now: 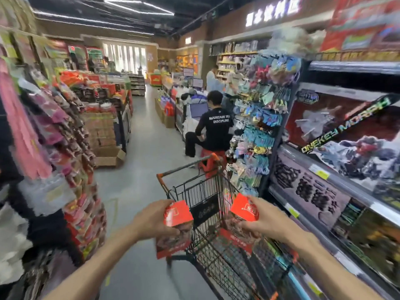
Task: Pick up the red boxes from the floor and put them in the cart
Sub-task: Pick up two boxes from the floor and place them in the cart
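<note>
My left hand (pixel 154 219) grips one red box (pixel 176 227), right hand (pixel 265 220) grips second red box (pixel 243 215). Both off floor, held over near end of cart (pixel 190 191). Left: drop both in. Cart contents unclear, blurred.

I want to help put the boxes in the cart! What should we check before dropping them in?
1. Left hand holds a red box firmly: ok.
2. Right hand holds the other red box: ok.
3. Right box is over the cart basket: ok.
4. Left box is over the basket: not ok, it sits at the cart's left edge.
5. Room inside the basket: cannot tell, blurred.
6. Seated person ahead is clear of the cart: ok.
</note>
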`<state>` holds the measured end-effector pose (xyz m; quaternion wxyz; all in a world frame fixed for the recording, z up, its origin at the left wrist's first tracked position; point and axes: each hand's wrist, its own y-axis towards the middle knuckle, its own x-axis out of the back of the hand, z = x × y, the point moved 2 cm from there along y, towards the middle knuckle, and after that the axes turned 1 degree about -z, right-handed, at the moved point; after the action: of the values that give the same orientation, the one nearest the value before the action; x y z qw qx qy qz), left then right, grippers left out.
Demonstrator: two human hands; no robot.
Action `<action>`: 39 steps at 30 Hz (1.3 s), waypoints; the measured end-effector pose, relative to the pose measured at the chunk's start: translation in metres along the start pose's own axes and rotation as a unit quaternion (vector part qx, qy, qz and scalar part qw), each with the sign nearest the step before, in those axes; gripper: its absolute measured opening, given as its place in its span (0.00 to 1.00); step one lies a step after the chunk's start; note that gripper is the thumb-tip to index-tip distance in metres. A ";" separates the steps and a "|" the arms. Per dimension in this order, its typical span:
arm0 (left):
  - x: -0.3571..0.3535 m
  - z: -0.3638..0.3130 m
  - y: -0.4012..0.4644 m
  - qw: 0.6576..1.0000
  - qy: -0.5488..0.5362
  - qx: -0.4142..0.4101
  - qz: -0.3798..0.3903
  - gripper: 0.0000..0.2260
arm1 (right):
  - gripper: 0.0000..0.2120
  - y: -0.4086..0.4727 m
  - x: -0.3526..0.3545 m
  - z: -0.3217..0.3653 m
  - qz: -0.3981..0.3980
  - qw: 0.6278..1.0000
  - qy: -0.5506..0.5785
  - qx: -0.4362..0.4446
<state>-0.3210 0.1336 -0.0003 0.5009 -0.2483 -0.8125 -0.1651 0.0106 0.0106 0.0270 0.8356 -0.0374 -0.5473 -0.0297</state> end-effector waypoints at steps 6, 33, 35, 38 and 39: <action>-0.027 0.013 0.144 0.995 0.011 -0.091 0.029 0.46 | 0.41 0.073 -0.004 -0.059 -0.038 0.997 0.005 -0.069; -0.379 0.021 0.576 0.913 0.143 -0.311 0.221 0.39 | 0.50 0.287 -0.217 -0.342 -0.007 0.930 -0.001 -0.367; -0.421 0.030 0.592 0.900 0.168 -0.317 0.248 0.39 | 0.48 0.292 -0.254 -0.360 0.005 0.927 -0.005 -0.374; -0.478 0.045 0.611 0.879 0.204 -0.337 0.269 0.39 | 0.50 0.298 -0.305 -0.385 0.025 0.919 0.008 -0.394; -0.494 0.049 0.615 0.874 0.211 -0.342 0.271 0.38 | 0.50 0.299 -0.319 -0.391 0.030 0.916 0.013 -0.399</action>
<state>0.1779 0.5475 -0.4527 0.5695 -0.5743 -0.4805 -0.3391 0.2671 0.2743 -0.4301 0.7586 -0.3838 -0.4780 -0.2209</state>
